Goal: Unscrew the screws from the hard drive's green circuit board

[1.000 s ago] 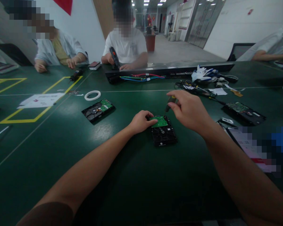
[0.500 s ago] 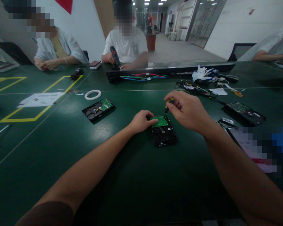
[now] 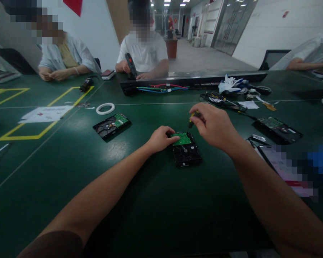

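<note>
A hard drive (image 3: 187,152) lies on the green table in front of me, its green circuit board facing up at the far end. My left hand (image 3: 162,139) grips the drive's left edge near that board, thumb on top and the other fingers partly hidden behind it. In my right hand (image 3: 214,125) is a small screwdriver (image 3: 191,124) with a yellow and black handle, closed between thumb and fingers. Its shaft points down to the board's far right corner; I cannot make out the tip.
Another hard drive (image 3: 112,127) lies to the left by a white ring (image 3: 105,108); a third drive (image 3: 277,129) is at right, beyond a phone (image 3: 282,165). Cables, white gloves (image 3: 229,84) and a long black panel (image 3: 156,89) lie farther back. Across the table, a person holds a power screwdriver (image 3: 131,64).
My right hand has shifted very slightly, the screwdriver tilting a little. My left hand and the hard drive stay in place.
</note>
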{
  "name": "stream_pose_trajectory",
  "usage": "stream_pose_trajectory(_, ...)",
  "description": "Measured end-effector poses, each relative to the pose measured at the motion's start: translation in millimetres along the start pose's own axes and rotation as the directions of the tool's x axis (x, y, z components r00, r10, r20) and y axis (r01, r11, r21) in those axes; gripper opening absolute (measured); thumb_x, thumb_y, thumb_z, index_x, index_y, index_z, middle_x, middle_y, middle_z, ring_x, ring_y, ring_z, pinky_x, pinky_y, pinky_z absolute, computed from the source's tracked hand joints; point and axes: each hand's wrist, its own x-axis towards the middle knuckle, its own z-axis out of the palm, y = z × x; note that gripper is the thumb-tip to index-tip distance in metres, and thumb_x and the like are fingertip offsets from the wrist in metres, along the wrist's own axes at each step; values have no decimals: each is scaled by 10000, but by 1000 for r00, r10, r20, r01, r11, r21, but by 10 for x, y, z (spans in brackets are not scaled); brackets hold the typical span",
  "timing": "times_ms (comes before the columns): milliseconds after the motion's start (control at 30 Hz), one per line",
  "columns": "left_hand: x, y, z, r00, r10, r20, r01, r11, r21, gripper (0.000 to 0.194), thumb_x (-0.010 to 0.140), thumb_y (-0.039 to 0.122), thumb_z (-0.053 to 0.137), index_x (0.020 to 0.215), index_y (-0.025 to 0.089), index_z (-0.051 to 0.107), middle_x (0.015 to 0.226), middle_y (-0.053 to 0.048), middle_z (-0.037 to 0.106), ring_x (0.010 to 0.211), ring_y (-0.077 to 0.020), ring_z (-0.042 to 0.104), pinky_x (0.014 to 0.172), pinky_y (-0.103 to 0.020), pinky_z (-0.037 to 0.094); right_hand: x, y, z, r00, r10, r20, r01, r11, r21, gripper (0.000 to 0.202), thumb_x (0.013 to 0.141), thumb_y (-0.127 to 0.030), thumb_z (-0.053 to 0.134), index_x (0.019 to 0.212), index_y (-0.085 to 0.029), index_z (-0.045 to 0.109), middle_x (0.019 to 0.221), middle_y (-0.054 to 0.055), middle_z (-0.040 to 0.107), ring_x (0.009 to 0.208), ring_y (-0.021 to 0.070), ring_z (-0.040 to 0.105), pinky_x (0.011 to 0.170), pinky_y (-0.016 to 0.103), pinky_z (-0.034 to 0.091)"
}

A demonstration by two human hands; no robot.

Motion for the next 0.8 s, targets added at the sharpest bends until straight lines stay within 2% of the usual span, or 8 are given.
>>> stream_pose_trajectory(233, 16, -27, 14, 1000, -13, 1, 13, 1000, 2, 362, 874, 494, 802, 1087, 207, 746, 1028, -66, 692, 844, -201, 637, 745, -336, 513, 1, -10, -18, 1000, -1, 10, 1, 1000, 20, 155, 941, -191, 580, 1074, -235, 645, 1043, 100, 728, 936, 280, 665, 835, 421, 478)
stream_pose_trajectory(400, 8, -25, 8, 1000, 2, -6, -2, 1000, 2, 390, 877, 510, 793, 1105, 197, 747, 1026, -66, 691, 822, -194, 633, 723, -330, 506, -21, -52, -45, 996, 28, 81, -37, 994, 106, 260, 920, -137, 559, 1141, -240, 649, 1041, 71, 746, 882, 251, 673, 739, 374, 469)
stream_pose_trajectory(533, 8, -23, 4, 1000, 4, -7, -5, 1000, -9, 371, 879, 497, 794, 1089, 194, 747, 1015, -63, 690, 828, -194, 631, 733, -330, 509, -27, -81, -56, 993, 21, 116, -35, 992, 122, 358, 911, -106, 528, 1234, -216, 638, 1053, 84, 747, 874, 247, 679, 771, 383, 482)
stream_pose_trajectory(667, 7, -24, 5, 1000, 20, -16, -20, 1000, -11, 380, 882, 506, 792, 1093, 193, 742, 1002, -58, 684, 823, -193, 626, 738, -333, 507, -23, -81, -56, 994, 12, 109, -25, 993, 115, 307, 935, -144, 531, 1205, -221, 656, 1089, 94, 730, 882, 252, 664, 796, 401, 491)
stream_pose_trajectory(800, 3, -13, 2, 1000, 17, -9, -17, 1000, -1, 374, 878, 503, 795, 1088, 197, 744, 1014, -61, 684, 807, -190, 624, 738, -339, 506, -18, -59, -36, 996, -37, 78, 28, 993, 113, 175, 948, -207, 581, 1098, -242, 665, 1076, 82, 694, 913, 257, 645, 841, 414, 492)
